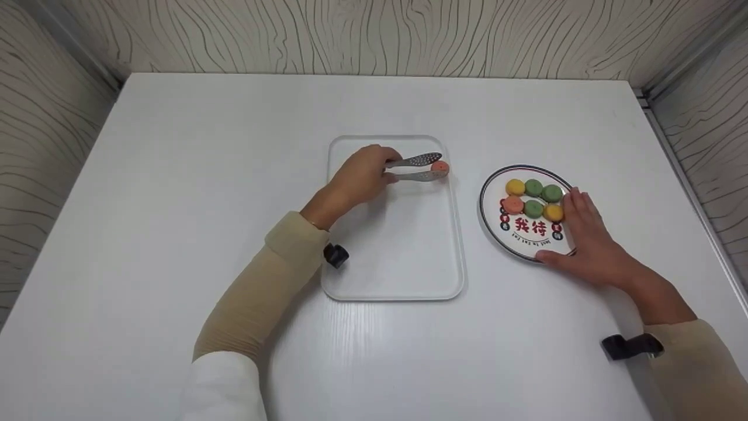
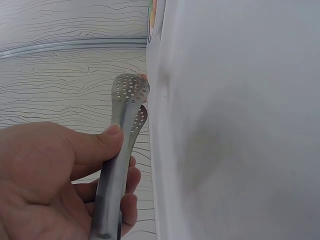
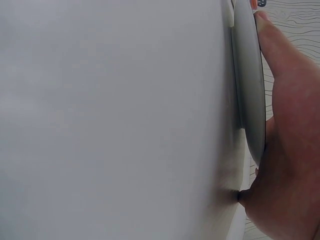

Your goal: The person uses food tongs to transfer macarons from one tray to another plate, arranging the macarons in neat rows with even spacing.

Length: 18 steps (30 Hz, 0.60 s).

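Metal tongs (image 1: 418,166) with perforated ends are held in my left hand (image 1: 363,173), thumb on one arm and fingers round the other. Their tips stand apart at the far right corner of a white tray (image 1: 397,295). An orange macaron-like round (image 1: 440,168) sits at the tips; in the left wrist view it is mostly hidden behind the tongs (image 2: 127,95). My right hand (image 1: 593,245) rests at the near right rim of a round plate (image 1: 497,231), fingers fairly straight, thumb on the edge. Several green (image 1: 534,209), yellow (image 1: 553,212) and orange (image 1: 513,204) rounds lie on the plate.
The tray and the plate stand apart on a white table (image 1: 204,175), with the plate to the right. Wood-patterned panels (image 1: 374,38) rise behind and at both sides of the table. Red characters are printed on the plate.
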Tool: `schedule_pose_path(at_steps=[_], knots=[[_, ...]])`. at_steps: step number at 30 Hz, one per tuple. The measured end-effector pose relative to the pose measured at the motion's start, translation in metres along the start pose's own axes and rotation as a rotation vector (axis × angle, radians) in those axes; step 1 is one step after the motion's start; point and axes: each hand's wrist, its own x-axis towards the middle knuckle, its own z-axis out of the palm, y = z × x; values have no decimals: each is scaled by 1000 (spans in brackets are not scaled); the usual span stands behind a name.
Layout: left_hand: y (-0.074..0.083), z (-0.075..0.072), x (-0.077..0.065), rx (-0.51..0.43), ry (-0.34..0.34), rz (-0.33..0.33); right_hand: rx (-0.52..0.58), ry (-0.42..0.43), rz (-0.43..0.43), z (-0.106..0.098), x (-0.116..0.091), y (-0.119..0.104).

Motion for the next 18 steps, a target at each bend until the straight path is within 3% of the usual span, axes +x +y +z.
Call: schedule_pose_path(at_steps=[8, 18], knots=[[8, -1, -5, 13, 5, 53, -5, -6, 13, 0, 0, -1], [17, -2, -8, 5, -15, 67, -13, -9, 22, 0, 1, 0]])
